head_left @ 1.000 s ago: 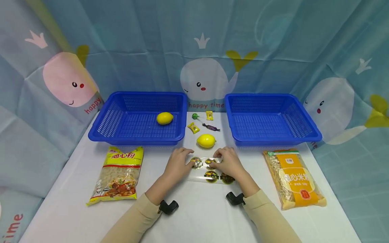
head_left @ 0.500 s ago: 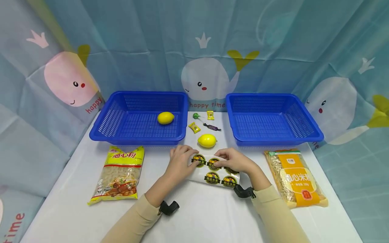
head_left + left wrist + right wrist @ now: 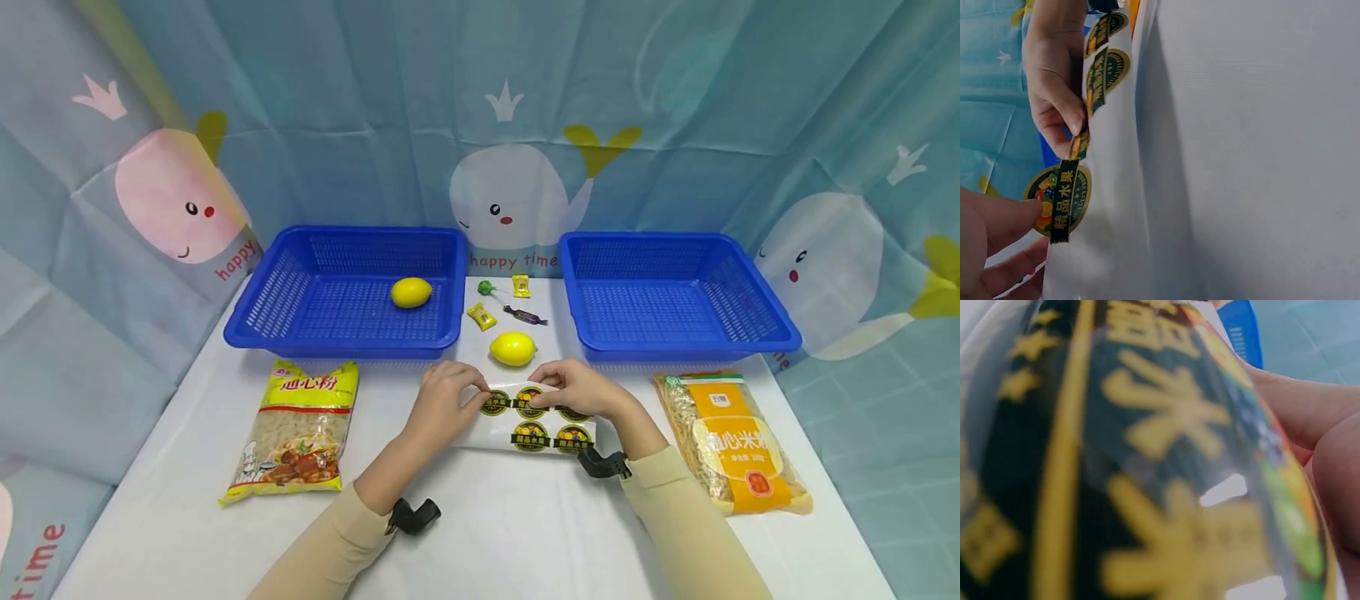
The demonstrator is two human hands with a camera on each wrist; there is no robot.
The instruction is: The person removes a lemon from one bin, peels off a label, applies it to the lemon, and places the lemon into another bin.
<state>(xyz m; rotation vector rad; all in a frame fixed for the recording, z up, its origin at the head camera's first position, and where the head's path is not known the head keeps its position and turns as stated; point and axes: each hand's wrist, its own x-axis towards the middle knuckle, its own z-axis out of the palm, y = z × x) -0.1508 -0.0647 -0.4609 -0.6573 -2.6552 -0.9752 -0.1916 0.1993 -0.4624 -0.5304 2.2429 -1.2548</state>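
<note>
Sticker sheet (image 3: 528, 421) — white backing, round black-and-gold fruit labels in two rows — lies before you near the lemon (image 3: 513, 348), your left hand (image 3: 442, 406) and right hand (image 3: 581, 392) each pinching its far edge.

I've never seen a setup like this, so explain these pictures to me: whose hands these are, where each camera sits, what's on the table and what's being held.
No machine here: a person works with bare hands. The wide picture comes from a camera on their head; the two close-ups come from cameras strapped to each wrist. On the white table stand two blue baskets, the left basket with a lemon inside, the right basket with nothing visible in it. Between them lie a second lemon and small sweets. Two pasta bags lie at the sides. The left hand and right hand both pinch a sticker sheet. The right wrist view is just a blurred sticker.
</note>
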